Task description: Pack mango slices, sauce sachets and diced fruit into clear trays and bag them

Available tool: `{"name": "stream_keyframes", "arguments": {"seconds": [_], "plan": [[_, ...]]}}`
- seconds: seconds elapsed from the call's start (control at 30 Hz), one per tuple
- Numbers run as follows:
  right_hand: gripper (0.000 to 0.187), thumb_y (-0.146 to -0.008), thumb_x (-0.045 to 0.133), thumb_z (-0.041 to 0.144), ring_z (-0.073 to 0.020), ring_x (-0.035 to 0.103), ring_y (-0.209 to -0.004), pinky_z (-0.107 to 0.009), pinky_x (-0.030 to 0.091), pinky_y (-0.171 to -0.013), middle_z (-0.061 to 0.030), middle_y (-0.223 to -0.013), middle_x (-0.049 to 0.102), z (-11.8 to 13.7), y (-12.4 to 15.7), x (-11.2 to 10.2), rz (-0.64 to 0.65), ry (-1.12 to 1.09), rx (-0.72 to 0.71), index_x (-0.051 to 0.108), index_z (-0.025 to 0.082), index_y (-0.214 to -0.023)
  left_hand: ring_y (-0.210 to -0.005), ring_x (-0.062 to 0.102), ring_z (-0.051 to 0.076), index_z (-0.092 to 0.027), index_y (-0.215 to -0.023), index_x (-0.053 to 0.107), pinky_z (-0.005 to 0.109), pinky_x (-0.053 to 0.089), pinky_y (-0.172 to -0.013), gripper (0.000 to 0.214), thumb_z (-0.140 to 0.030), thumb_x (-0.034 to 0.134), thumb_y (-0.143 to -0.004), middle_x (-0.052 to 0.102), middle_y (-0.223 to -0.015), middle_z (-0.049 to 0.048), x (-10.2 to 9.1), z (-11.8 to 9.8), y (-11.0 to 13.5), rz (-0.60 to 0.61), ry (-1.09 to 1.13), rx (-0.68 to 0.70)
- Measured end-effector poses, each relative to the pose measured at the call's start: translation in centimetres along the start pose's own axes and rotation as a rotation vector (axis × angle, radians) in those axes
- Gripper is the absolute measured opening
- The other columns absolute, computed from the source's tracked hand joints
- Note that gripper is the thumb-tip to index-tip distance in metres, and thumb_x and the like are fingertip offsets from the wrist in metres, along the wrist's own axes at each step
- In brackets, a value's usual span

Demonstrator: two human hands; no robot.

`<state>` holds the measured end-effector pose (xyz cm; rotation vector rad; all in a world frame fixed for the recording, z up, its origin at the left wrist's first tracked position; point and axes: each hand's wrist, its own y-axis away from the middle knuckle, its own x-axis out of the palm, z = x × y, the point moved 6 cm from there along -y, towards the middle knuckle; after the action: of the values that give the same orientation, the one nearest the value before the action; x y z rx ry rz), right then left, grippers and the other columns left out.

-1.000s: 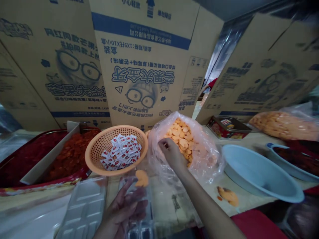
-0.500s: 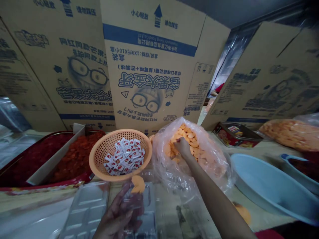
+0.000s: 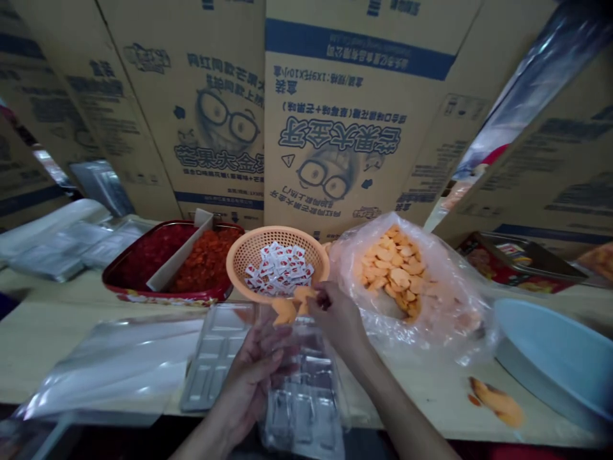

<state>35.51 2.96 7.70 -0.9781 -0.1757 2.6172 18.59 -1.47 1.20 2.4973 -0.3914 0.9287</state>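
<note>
My left hand (image 3: 253, 374) grips a clear plastic compartment tray (image 3: 306, 415) by its left side, with the fingers seen partly through the plastic. An orange candy piece (image 3: 285, 311) sits at the tray's far end. Between the fingertips of my right hand (image 3: 342, 319) is another orange piece (image 3: 303, 298), right beside the first. A thin-walled clear bag (image 3: 450, 306) of similar orange pieces (image 3: 395, 262) stands open beyond my right hand. Just past the tray is a peach-coloured perforated basket (image 3: 234, 255) with small white-and-red sachets (image 3: 282, 268).
An empty compartment tray (image 3: 211, 364) lies left of my left hand, beside clear plastic sheets (image 3: 129, 358). A red divided tin (image 3: 167, 294) holds dark red and orange-red pieces. To the right are a light blue basin (image 3: 550, 358) and another tin (image 3: 531, 275). Cardboard boxes (image 3: 330, 96) wall the back.
My right hand has come out of the bag and moved left to the tray with an orange piece in its fingers. The camera view has turned left.
</note>
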Motion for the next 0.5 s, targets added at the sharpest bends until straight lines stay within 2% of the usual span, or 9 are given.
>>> {"name": "stream_keyframes", "arguments": {"seconds": [0.07, 0.13, 0.27, 0.4, 0.47, 0.5], "plan": [[0.018, -0.072, 0.053, 0.023, -0.0196, 0.055, -0.068, -0.031, 0.041, -0.061, -0.005, -0.07, 0.061, 1.7, 0.8, 2.4, 0.023, 0.246, -0.114, 0.059, 0.02, -0.089, -0.103, 0.058, 0.027, -0.032, -0.137, 0.025, 0.041, 0.045, -0.086, 0.078, -0.015, 0.065, -0.073, 0.052, -0.126, 0.0115, -0.6, -0.6, 0.4, 0.0, 0.011, 0.031], [0.016, -0.072, 0.055, 0.022, -0.0237, 0.057, -0.077, -0.034, 0.041, -0.066, -0.0083, -0.077, 0.063, 2.8, 1.4, 4.4, 0.088, 0.387, -0.21, 0.06, 0.021, -0.087, -0.104, 0.057, 0.027, -0.032, -0.138, 0.022, 0.04, 0.045, -0.085, 0.079, -0.016, 0.064, -0.073, 0.051, -0.126, 0.0118, -1.4, -1.1, 0.8, 0.004, 0.033, 0.049], [0.013, -0.079, 0.053, 0.029, -0.0253, 0.056, -0.088, -0.036, 0.043, -0.073, -0.0094, -0.089, 0.063, 4.2, 1.2, 6.3, 0.216, 0.395, -0.32, 0.062, 0.022, -0.084, -0.104, 0.057, 0.026, -0.032, -0.138, 0.021, 0.039, 0.046, -0.085, 0.08, -0.016, 0.065, -0.073, 0.051, -0.128, 0.0115, -3.4, -2.1, 1.5, -0.028, 0.055, 0.054], [0.022, -0.085, 0.043, 0.025, -0.0204, 0.056, -0.094, -0.031, 0.042, -0.079, -0.0095, -0.098, 0.06, 4.5, -3.1, 7.2, 0.215, 0.296, -0.342, 0.062, 0.017, -0.094, -0.101, 0.059, 0.026, -0.029, -0.138, 0.026, 0.037, 0.047, -0.083, 0.08, -0.017, 0.067, -0.07, 0.052, -0.125, 0.0121, -5.7, -3.7, 2.2, -0.105, 0.025, 0.043], [0.022, -0.082, 0.047, 0.02, -0.0197, 0.057, -0.092, -0.03, 0.043, -0.078, -0.0099, -0.1, 0.062, 3.7, -6.1, 9.4, 0.356, 0.355, -0.292, 0.062, 0.016, -0.097, -0.104, 0.057, 0.027, -0.029, -0.138, 0.026, 0.038, 0.046, -0.084, 0.081, -0.018, 0.068, -0.069, 0.052, -0.127, 0.0122, -6.9, -4.7, 2.5, -0.133, 0.021, 0.042], [0.022, -0.078, 0.052, 0.018, -0.0196, 0.059, -0.088, -0.029, 0.044, -0.075, -0.0093, -0.098, 0.063, 3.2, -7.4, 10.9, 0.478, 0.39, -0.264, 0.062, 0.016, -0.097, -0.106, 0.056, 0.028, -0.03, -0.138, 0.026, 0.039, 0.045, -0.086, 0.082, -0.018, 0.068, -0.069, 0.051, -0.127, 0.0119, -7.5, -5.3, 2.6, -0.137, 0.025, 0.041]]}}
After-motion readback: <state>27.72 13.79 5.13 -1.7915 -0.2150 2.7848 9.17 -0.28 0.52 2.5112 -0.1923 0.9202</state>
